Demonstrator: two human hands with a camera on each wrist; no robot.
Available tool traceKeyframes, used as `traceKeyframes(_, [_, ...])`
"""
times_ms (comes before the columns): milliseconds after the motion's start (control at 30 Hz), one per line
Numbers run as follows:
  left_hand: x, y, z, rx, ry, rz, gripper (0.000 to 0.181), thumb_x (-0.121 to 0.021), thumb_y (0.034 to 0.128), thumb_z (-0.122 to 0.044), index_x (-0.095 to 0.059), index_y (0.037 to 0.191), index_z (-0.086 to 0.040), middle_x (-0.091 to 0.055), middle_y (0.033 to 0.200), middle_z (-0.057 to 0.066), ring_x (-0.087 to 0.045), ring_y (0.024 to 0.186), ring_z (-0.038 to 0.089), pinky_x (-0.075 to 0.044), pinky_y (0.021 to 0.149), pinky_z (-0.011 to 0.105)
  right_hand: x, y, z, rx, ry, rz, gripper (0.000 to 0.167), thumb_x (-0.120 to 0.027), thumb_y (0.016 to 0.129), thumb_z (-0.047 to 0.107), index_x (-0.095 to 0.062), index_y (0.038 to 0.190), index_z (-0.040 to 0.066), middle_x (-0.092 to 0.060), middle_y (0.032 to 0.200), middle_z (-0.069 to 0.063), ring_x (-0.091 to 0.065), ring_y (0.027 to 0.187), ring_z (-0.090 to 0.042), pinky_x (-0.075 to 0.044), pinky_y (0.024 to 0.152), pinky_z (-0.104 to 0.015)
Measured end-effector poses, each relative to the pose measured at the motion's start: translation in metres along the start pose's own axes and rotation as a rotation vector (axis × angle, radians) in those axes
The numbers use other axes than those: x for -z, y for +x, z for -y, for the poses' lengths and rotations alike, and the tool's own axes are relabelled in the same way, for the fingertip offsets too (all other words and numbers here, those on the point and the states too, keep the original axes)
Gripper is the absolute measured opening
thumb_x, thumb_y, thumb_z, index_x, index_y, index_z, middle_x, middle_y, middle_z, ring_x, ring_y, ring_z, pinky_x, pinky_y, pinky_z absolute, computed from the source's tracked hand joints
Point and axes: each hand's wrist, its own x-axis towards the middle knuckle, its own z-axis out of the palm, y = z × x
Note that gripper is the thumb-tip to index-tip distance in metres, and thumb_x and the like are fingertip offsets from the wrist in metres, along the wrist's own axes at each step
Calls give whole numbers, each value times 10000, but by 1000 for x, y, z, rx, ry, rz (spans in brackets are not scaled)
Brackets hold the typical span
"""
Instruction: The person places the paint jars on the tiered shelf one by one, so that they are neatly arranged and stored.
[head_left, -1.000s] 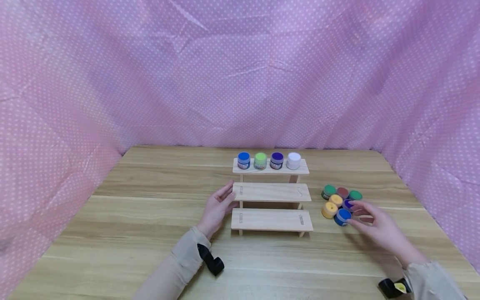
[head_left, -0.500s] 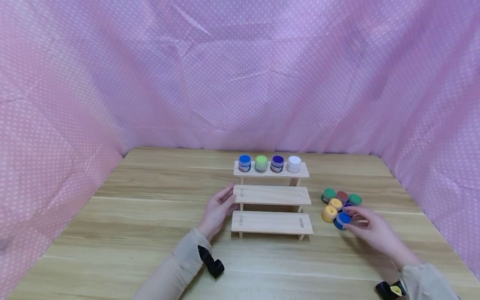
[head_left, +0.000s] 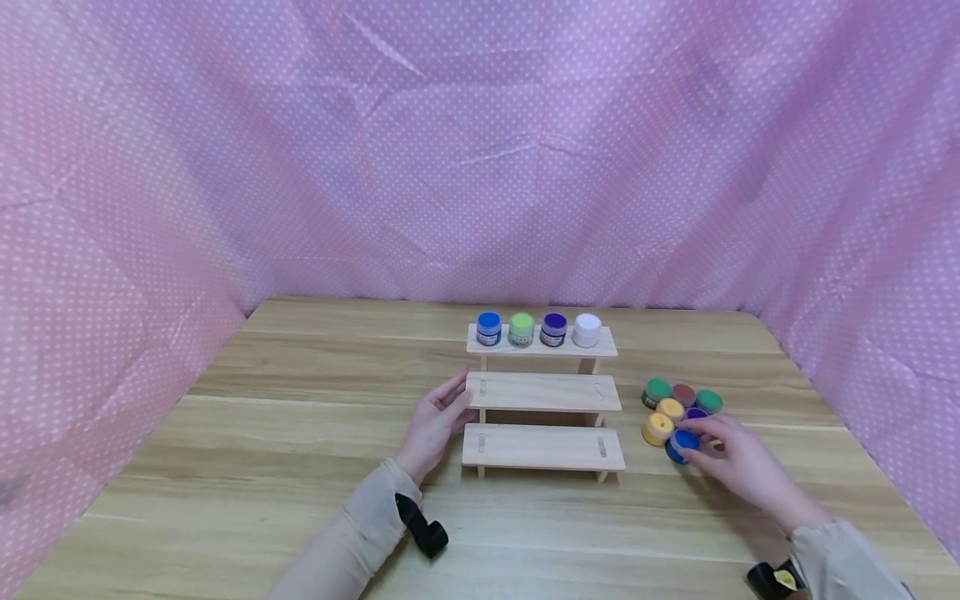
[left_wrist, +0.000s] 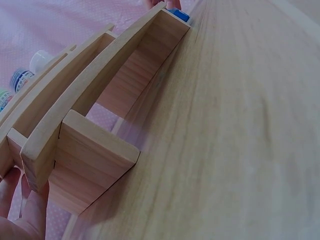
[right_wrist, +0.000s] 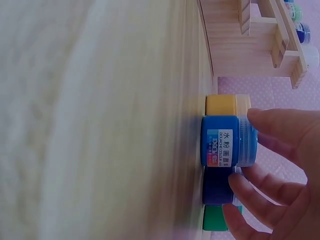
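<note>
My left hand point(head_left: 435, 421) grips the left end of a three-step wooden display rack point(head_left: 543, 392), thumb and fingers about the middle tier. In the left wrist view, the fingertips point(left_wrist: 35, 205) meet the board's end. My right hand point(head_left: 738, 462) pinches a blue gouache paint jar point(right_wrist: 220, 141) by its lid, between thumb and finger. That jar stands at the front of a cluster, near a yellow jar point(head_left: 657, 428) and a dark purple jar point(right_wrist: 217, 186). The right fingers partly cover the purple jar in the head view.
On the top tier stand a blue jar point(head_left: 489, 328), a light green jar point(head_left: 521, 330), a purple jar point(head_left: 554, 330) and a white jar point(head_left: 587, 330). Behind the cluster's front are another yellow jar point(head_left: 671, 408), a red-brown jar point(head_left: 683, 394) and two green jars point(head_left: 657, 392).
My right hand has closed in on the blue jar and moved slightly left; the jar has shifted a little toward the front. The left hand stays on the rack.
</note>
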Motion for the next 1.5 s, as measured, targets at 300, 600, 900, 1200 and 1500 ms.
traceKeyframes(300, [0, 1, 2, -24, 1, 14, 473, -508, 967, -53, -391, 1424, -21, -426, 1435, 220, -503, 1249, 301, -506, 958, 399, 1, -1, 1, -9, -27, 8, 258, -790, 750, 133, -716, 991, 79, -618, 941, -43, -578, 797, -109, -570, 652, -289])
traceKeyframes(600, [-1, 0, 2, -14, -10, 6, 469, -512, 961, -38, -399, 1416, -10, -438, 1427, 213, -553, 1188, 231, -535, 922, 354, 2, -5, 0, -27, -2, 47, 264, -781, 753, 114, -710, 1003, 67, -619, 932, -38, -572, 793, -71, -582, 649, -307])
traceKeyframes(900, [0, 0, 2, -22, -4, 9, 471, -508, 967, -55, -391, 1422, -14, -440, 1427, 212, -547, 1198, 248, -525, 936, 375, 5, -9, -2, -87, 78, 112, 258, -770, 769, 116, -683, 1007, 69, -660, 974, -68, -581, 799, -1, -579, 663, -277])
traceKeyframes(1200, [0, 0, 3, -21, -4, 6, 476, -511, 968, -63, -386, 1425, -24, -430, 1437, 205, -497, 1257, 304, -504, 961, 403, 6, -12, -5, -85, 152, 157, 247, -744, 785, 75, -648, 1012, 57, -663, 1005, -95, -545, 831, 72, -586, 691, -314])
traceKeyframes(1500, [0, 2, 2, -9, -7, 5, 480, -515, 968, -71, -388, 1429, -43, -423, 1450, 180, -491, 1267, 300, -512, 952, 377, 4, -13, -10, -85, 206, 198, 269, -725, 790, 36, -621, 1038, 42, -654, 1040, -130, -538, 869, 96, -586, 729, -295])
